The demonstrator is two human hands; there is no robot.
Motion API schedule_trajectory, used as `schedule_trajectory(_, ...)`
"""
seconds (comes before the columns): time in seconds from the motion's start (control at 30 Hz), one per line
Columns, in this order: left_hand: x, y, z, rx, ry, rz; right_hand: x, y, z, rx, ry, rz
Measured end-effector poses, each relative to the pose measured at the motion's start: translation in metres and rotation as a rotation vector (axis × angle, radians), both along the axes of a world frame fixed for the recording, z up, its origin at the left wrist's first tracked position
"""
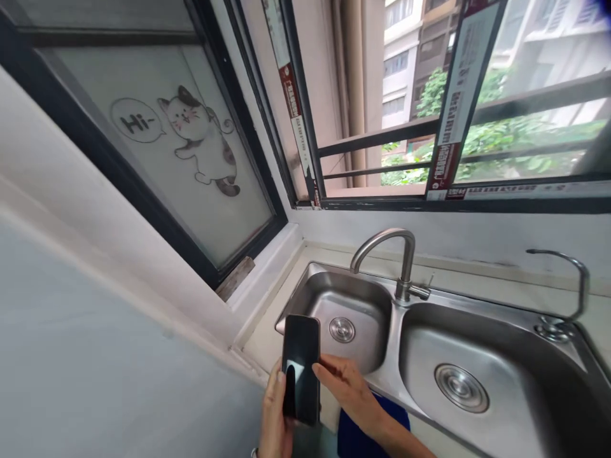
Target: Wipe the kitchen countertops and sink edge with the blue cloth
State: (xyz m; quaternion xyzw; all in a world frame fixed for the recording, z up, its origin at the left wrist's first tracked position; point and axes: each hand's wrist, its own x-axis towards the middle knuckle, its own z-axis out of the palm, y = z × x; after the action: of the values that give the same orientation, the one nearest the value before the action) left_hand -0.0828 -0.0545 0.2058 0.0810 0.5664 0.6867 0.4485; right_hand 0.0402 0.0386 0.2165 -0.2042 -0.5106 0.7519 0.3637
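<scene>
A black phone (300, 369) with a dark, reflective screen is held upright in front of the left sink basin. Along its left edge and lower part, my left hand (273, 410) is wrapped round it, the thumb on the edge. My right hand (348, 388) holds the right edge, its thumb by the screen and its fingers partly behind. The far sides of both hands' fingers are hidden by the phone.
A steel double sink (396, 337) lies beyond the hands, with a curved faucet (407, 261) and a thinner spout (583, 283) at the right. A cat-printed door (167, 146) stands left; a barred window (458, 102) is behind. Blue cloth (356, 436) shows below.
</scene>
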Motion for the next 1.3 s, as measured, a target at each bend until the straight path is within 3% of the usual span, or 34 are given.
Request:
schedule_trajectory(0.17,0.021,0.023,0.003,-0.09,0.046,0.019,0.014,0.012,0.003,-0.011,0.034,0.04)
schedule_trajectory(0.4,0.042,0.032,-0.001,-0.15,-0.014,0.083,0.033,0.027,0.013,-0.05,0.126,0.092)
schedule_trajectory(0.63,0.046,0.037,-0.003,-0.183,-0.027,0.092,0.032,0.034,-0.004,-0.141,0.105,0.085)
schedule_trajectory(0.83,0.028,0.05,0.001,-0.172,-0.007,0.035,0.015,0.049,-0.008,-0.156,0.054,0.119)
schedule_trajectory(1.03,-0.004,0.069,-0.007,-0.165,0.002,-0.033,-0.016,0.073,-0.012,-0.19,0.032,0.12)
schedule_trajectory(1.17,-0.024,0.084,-0.013,-0.108,0.007,0.008,-0.039,0.088,-0.018,-0.218,0.065,0.172)
schedule_trajectory(1.3,-0.036,0.104,-0.014,-0.039,0.026,0.127,-0.059,0.11,-0.028,-0.272,0.113,0.226)
